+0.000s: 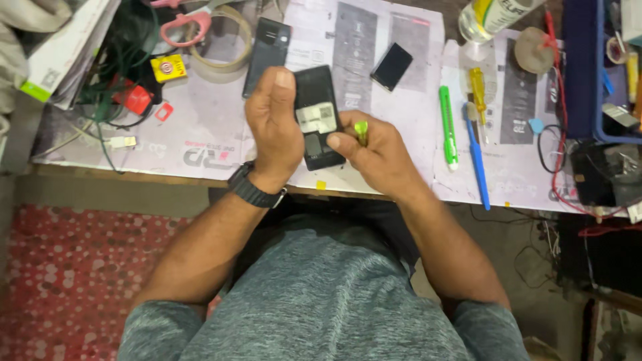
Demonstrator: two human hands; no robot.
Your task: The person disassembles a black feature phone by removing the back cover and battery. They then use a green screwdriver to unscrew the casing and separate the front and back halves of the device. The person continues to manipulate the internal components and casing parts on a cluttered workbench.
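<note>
Phone [317,120] held opened-up above the counter [200,127] edge | left hand [273,127] fingers closed round its side | right hand [374,150] pinched shut on a small green pick [361,131] | judged light, stiff, fragile (best gripped by the edges).

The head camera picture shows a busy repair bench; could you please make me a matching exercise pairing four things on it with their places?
Things:
1. black phone
2. toothbrush
3. roll of clear tape
4. wristwatch

Places:
A. on the left hand's wrist
B. flat on the table, right of the green pen
C. held up between both hands
D. at the far edge, beside the pink scissors

Pairs: 1-C, 2-B, 3-D, 4-A. The right hand also pinches a small yellow-green tool.
</note>
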